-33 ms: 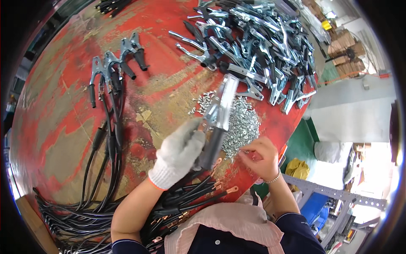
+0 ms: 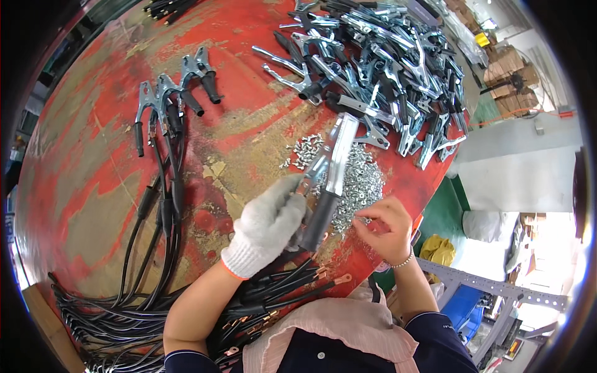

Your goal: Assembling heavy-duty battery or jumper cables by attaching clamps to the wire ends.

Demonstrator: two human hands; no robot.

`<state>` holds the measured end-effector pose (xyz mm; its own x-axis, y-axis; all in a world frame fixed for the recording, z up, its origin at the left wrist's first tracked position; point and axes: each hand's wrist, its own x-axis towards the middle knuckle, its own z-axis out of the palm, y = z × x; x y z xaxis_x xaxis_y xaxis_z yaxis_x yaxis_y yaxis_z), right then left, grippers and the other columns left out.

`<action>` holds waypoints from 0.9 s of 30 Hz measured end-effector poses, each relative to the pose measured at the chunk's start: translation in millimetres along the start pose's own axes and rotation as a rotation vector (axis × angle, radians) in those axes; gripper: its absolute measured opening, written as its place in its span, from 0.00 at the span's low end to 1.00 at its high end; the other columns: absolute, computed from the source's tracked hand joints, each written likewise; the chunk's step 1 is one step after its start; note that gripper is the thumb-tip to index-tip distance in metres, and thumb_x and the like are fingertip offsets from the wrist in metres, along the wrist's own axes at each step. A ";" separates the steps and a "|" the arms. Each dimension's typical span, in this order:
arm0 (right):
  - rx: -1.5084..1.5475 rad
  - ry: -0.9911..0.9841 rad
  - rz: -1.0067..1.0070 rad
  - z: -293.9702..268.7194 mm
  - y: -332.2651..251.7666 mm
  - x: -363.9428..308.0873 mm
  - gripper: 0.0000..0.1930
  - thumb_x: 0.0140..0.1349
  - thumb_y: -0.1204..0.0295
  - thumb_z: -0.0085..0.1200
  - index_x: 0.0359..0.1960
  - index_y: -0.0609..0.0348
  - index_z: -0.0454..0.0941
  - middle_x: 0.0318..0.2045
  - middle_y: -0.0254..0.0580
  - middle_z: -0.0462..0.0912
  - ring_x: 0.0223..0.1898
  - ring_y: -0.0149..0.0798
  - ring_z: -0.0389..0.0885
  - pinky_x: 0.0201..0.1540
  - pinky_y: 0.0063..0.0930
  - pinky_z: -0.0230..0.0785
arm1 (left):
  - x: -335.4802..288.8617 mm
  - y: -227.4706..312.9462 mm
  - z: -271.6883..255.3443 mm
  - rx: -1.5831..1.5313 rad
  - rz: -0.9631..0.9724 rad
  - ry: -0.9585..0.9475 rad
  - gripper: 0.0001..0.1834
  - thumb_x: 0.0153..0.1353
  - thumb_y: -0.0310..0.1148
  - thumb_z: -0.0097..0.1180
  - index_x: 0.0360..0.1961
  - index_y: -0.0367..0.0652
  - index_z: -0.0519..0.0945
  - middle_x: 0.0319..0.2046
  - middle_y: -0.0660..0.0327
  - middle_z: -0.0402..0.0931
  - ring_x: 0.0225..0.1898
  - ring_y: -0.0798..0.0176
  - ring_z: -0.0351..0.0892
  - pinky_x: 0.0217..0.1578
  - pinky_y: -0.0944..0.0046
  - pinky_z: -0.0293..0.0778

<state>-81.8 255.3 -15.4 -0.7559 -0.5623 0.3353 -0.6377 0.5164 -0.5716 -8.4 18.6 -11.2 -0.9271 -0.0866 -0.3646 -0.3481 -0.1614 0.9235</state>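
We have our white-gloved left hand (image 2: 267, 217) closed on a silver metal spring clamp with black handle sleeves (image 2: 341, 155), held over a pile of small silver screws (image 2: 367, 186). Our bare right hand (image 2: 388, 227) is half curled at the pile's near-right edge; can't tell if it's pinching anything. Around: heaped silver-and-black clamps (image 2: 385, 56) beyond, black copper-lugged cables (image 2: 311, 291) nearer us, all on a worn red tabletop (image 2: 239, 37).

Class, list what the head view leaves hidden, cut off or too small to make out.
All in the head view:
Spring clamp: partly hidden by the gloved left hand.
Right hand: whether its fingers pinch anything is too small to tell.
Screw pile: threads too small to make out.
Far black cables: cut off by the upper picture edge.
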 end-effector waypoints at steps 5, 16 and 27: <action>0.108 0.173 -0.127 31.9 -26.7 43.3 0.12 0.41 0.77 0.72 0.29 0.54 0.85 0.27 0.37 0.80 0.28 0.39 0.78 0.32 0.29 0.70 | -5.9 4.1 1.7 0.058 0.025 -0.013 0.20 0.68 0.30 0.47 0.60 0.39 0.71 0.25 0.61 0.78 0.21 0.72 0.77 0.24 0.68 0.76; -0.024 0.137 -0.268 38.8 -41.6 62.5 0.13 0.39 0.76 0.73 0.30 0.51 0.85 0.26 0.36 0.79 0.28 0.41 0.77 0.28 0.33 0.69 | -7.3 9.3 -1.8 0.120 0.044 -0.020 0.20 0.67 0.30 0.48 0.59 0.39 0.71 0.24 0.58 0.79 0.22 0.66 0.81 0.25 0.65 0.77; 0.043 0.168 -0.234 46.8 -40.3 58.1 0.14 0.40 0.78 0.72 0.32 0.52 0.86 0.27 0.37 0.79 0.28 0.41 0.77 0.28 0.31 0.69 | -7.7 15.0 -3.5 0.107 -0.016 -0.039 0.20 0.68 0.29 0.47 0.60 0.37 0.71 0.25 0.61 0.78 0.25 0.72 0.78 0.27 0.68 0.75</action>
<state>-93.1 171.5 -8.0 -0.6056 -0.5461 0.5789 -0.7932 0.3554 -0.4946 -5.9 13.4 5.0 -0.9252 -0.0457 -0.3767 -0.3741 -0.0567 0.9257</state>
